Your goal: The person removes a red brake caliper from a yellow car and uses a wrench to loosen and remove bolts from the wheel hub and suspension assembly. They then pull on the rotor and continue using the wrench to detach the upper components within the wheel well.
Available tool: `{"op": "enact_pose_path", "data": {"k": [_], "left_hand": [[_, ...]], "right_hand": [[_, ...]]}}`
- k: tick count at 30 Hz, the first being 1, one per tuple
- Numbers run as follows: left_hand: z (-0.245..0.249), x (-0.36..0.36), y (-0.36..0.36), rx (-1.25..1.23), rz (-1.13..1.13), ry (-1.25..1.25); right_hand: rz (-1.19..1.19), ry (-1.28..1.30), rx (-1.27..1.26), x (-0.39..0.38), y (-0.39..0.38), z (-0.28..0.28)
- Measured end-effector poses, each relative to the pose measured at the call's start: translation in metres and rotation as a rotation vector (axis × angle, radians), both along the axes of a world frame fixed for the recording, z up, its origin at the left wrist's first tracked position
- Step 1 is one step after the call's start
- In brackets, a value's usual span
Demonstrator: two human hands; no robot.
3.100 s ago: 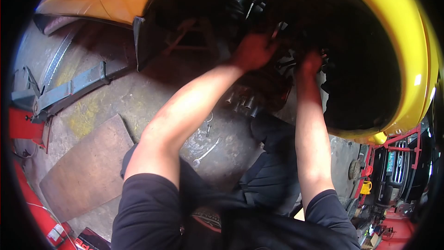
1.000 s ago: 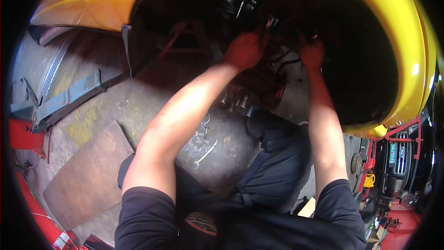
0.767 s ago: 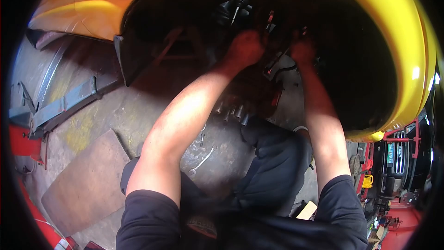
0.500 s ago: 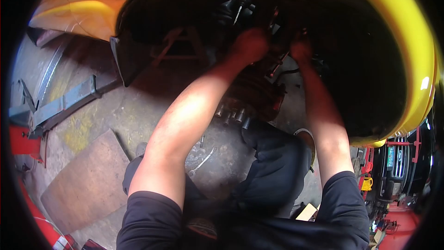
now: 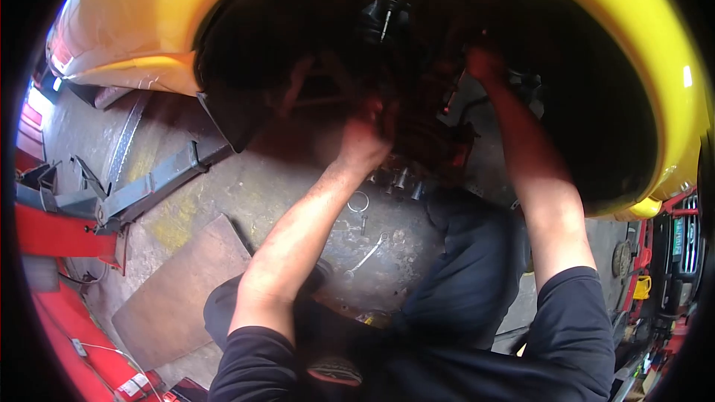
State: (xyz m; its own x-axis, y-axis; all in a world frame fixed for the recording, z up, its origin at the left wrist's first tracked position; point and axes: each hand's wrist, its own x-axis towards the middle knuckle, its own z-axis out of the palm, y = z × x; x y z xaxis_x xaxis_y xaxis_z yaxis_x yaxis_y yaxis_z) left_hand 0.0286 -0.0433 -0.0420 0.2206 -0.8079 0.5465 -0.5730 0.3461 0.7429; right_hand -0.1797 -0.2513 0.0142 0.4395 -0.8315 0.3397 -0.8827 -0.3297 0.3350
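Observation:
In the dark wheel well of a yellow car, my left hand (image 5: 367, 136) is beside the rust-brown wheel hub (image 5: 432, 150), at its left edge, fingers curled in shadow. Metal wheel studs (image 5: 402, 178) stick out below that hand. Higher up and to the right, my right hand (image 5: 485, 64) is closed among the suspension parts; what it grips, if anything, is lost in the dark. A thin shiny rod (image 5: 451, 93) lies just to its lower left. Above the hub shows a shock-absorber-like part (image 5: 386, 24) with a bright shaft.
On the concrete floor lie a combination wrench (image 5: 366, 254), a bolt (image 5: 364, 225) and a metal ring (image 5: 358, 202). A brown board (image 5: 175, 290) is at left, near a grey lift arm (image 5: 153, 182) and red lift base (image 5: 67, 231). The yellow fender (image 5: 674, 104) arches overhead.
My left hand has come down and left, from the middle of the suspension to the hub's side. My right hand stays up in the wheel well. The view has shifted, uncovering the ring.

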Motion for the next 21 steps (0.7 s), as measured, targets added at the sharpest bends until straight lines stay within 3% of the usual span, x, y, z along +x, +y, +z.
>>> {"op": "enact_pose_path", "data": {"k": [3, 5, 9, 12, 13, 15, 18, 20, 21], "left_hand": [[0.017, -0.001, -0.036, -0.184, 0.211, -0.059], [0.03, 0.007, -0.063, -0.318, 0.086, -0.411], [0.027, 0.002, -0.126, -0.472, 0.084, -0.688], [0.038, 0.0, -0.154, -0.211, 0.076, -1.102], [0.041, 0.0, -0.16, -0.151, 0.02, -1.107], [0.048, -0.004, -0.164, -0.028, -0.09, -1.106], [0.041, -0.012, -0.124, -0.185, 0.024, -0.757], [0.053, -0.021, -0.055, 0.152, -0.015, -0.024], [0.028, -0.018, -0.035, -0.034, 0.012, -0.08]], "right_hand": [[-0.033, 0.196, 0.099, 0.003, -0.004, 0.003], [-0.023, 0.123, 0.055, 0.003, -0.004, 0.002], [0.009, 0.239, -0.035, 0.004, 0.002, -0.001], [-0.037, 0.298, 0.007, 0.004, -0.006, -0.007], [-0.013, 0.302, 0.003, 0.003, -0.008, -0.01], [0.037, 0.321, -0.005, -0.002, -0.018, -0.017], [0.002, -0.003, -0.172, -0.02, -0.052, -0.052], [-0.006, -0.012, -0.021, -0.005, -0.022, -0.019], [-0.009, -0.015, 0.055, 0.004, -0.004, -0.001]]}}
